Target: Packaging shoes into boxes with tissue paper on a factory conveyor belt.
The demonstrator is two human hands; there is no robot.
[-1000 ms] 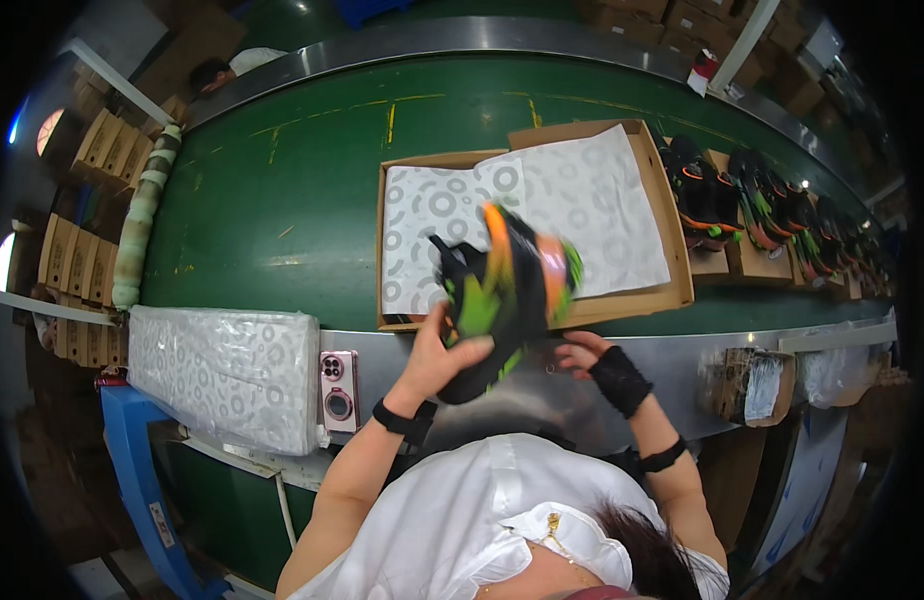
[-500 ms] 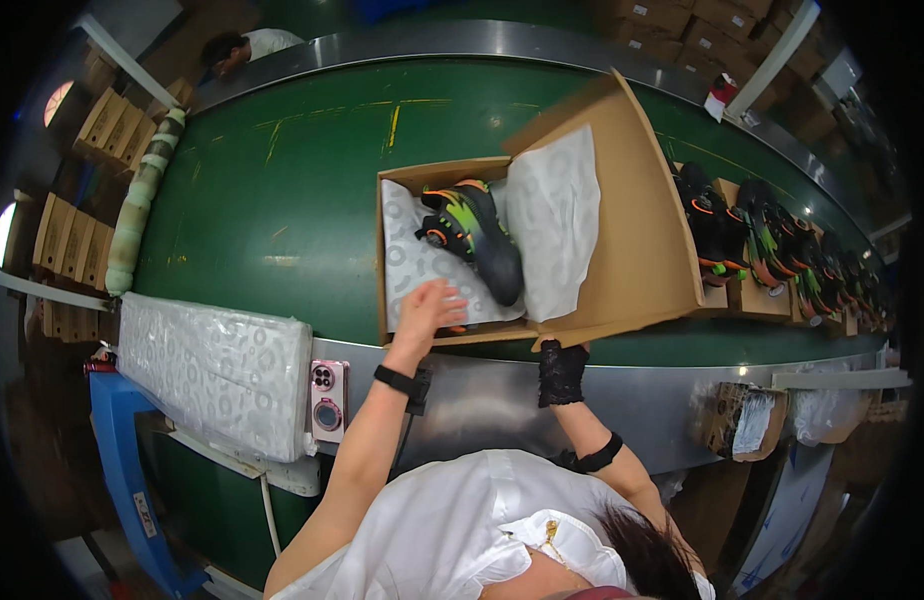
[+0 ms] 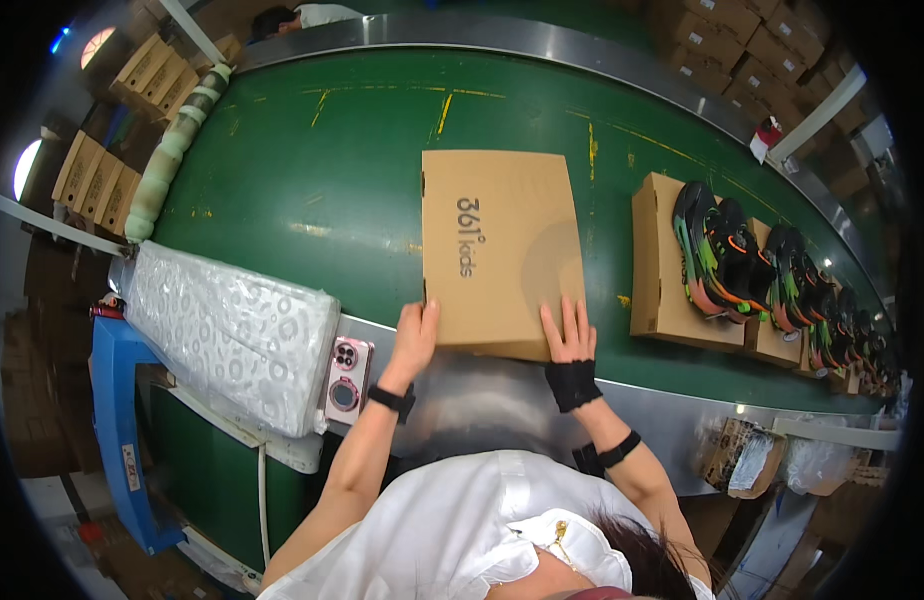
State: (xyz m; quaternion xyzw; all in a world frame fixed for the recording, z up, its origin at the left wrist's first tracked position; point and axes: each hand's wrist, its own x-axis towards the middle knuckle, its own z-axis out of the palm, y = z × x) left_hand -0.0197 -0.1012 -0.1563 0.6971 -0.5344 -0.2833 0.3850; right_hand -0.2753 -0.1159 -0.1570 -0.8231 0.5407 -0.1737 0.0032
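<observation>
A closed brown cardboard shoebox (image 3: 497,250) with dark printing on its lid sits on the green conveyor belt in front of me. My left hand (image 3: 416,340) is closed on the box's near left corner, thumb against the edge. My right hand (image 3: 572,345), in a black fingerless glove, rests with fingers spread on the near right part of the lid. Both wrists carry black bands. The lid hides whatever is inside.
On the right, black, green and orange shoes (image 3: 722,255) stand on a row of shoeboxes (image 3: 667,290). To the left lie a plastic-wrapped stack of patterned paper (image 3: 232,335) and a pink phone (image 3: 347,378). A metal rail (image 3: 462,385) borders the belt's near side.
The box's lid has come down over the shoe and tissue paper. My left hand moved from inside the box to its left corner; my right hand now lies on the lid.
</observation>
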